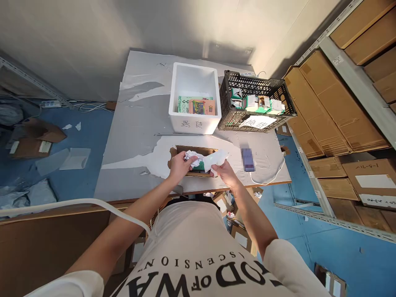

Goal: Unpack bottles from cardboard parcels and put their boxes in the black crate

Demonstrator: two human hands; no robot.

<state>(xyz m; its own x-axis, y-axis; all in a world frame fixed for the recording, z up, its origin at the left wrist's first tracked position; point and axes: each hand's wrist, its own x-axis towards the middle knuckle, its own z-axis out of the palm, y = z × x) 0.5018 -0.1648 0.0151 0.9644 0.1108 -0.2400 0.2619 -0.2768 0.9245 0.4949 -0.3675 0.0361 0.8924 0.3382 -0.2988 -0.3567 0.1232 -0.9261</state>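
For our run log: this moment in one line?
left hand, right hand: holding crumpled white paper | below: open cardboard box | beyond: white bin

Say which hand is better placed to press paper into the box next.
Likely the left hand: it holds crumpled paper over the open box; the right hand grips flatter paper by the box's end.

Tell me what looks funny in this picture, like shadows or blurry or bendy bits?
Head view: a dark shadow on the wall behind the black crate; head view: square blocks blur the phone-like thing; head view: the metal shelf slants, maybe from a wide lens; head view: the white paper in the right hand looks very bright.
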